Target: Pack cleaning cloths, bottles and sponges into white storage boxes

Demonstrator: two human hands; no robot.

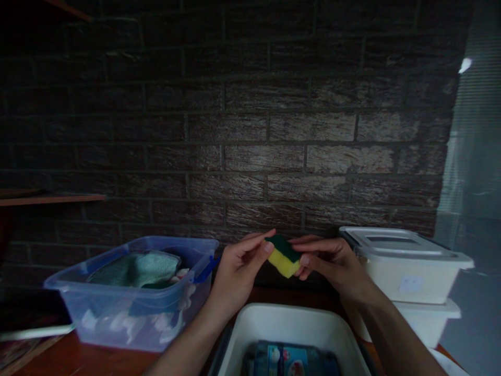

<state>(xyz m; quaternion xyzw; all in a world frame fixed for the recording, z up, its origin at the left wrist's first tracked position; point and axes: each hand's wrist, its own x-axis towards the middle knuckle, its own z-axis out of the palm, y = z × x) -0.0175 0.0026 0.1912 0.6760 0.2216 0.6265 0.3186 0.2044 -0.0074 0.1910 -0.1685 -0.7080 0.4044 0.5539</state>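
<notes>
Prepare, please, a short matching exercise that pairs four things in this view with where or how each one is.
Column one
1. Green and yellow scouring sponge
2. Translucent plastic bin
3. Open white tub
4. Cream storage boxes

Column two
A. Stacked, beside the right forearm
B. Below the hands, with a blue-labelled package inside
C. Held between left hand and right hand
D. On the person's left, with a blue latch

Pairs: 1-C, 2-D, 3-B, 4-A

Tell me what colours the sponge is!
The sponge is yellow with a dark green layer on top, as the head view shows.
</notes>
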